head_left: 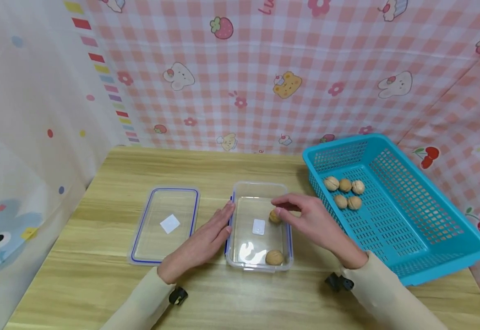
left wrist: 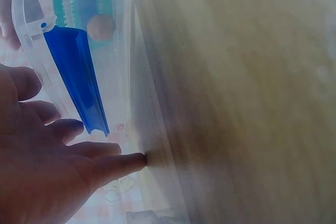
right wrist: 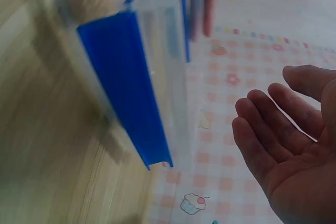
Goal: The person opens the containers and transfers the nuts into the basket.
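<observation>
A clear plastic food container (head_left: 246,263) with blue side clips stands on the table. One walnut (head_left: 274,257) lies in its near right corner. Another walnut (head_left: 275,217) shows farther back along the right side, partly covered by the thumb of my right hand (head_left: 312,222). That hand reaches over the container's right wall; the right wrist view shows its fingers loosely bent and apart from the thumb, with nothing between them. My left hand (head_left: 203,240) rests along the container's left wall, fingers extended. A blue clip (left wrist: 79,74) hangs beside those fingers in the left wrist view.
To the left, the container's lid (head_left: 151,229) with a blue seal lies flat on the wooden table (head_left: 87,243). A turquoise basket (head_left: 442,208) at the right holds several walnuts (head_left: 345,185) near its left wall. Patterned curtains (head_left: 240,73) rise behind the table.
</observation>
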A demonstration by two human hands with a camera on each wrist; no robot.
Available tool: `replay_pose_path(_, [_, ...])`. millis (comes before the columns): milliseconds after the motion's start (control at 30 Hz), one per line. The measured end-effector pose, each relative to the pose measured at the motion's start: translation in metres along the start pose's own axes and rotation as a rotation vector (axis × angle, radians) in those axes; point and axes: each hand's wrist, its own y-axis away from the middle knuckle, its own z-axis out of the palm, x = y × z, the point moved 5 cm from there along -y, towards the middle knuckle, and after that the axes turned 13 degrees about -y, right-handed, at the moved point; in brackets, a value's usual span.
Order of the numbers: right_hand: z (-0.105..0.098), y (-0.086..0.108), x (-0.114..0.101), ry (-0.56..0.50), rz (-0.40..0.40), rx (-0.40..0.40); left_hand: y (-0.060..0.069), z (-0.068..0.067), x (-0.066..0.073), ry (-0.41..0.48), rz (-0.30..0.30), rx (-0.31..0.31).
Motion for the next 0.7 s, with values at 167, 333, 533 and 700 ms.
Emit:
replay_pose_path(167, [0.003,-0.011,0.004,0.09,0.021,-0.078,0.0,0.0,0.0,0.002,0.0,0.002])
replay_pose_path(333, [0.004,-0.022,0.009,0.14,0.02,-0.139,-0.001,0.0,0.0,0.0,0.0,0.003])
replay_pose_path(533, [0.007,-0.032,0.017,0.211,0.019,-0.224,-0.001,0.001,-0.001,-0.002,-0.001,-0.003])
replay_pose_path(700, [0.012,-0.038,0.022,0.276,0.031,-0.299,-0.001,0.0,0.0,-0.004,0.006,0.002])
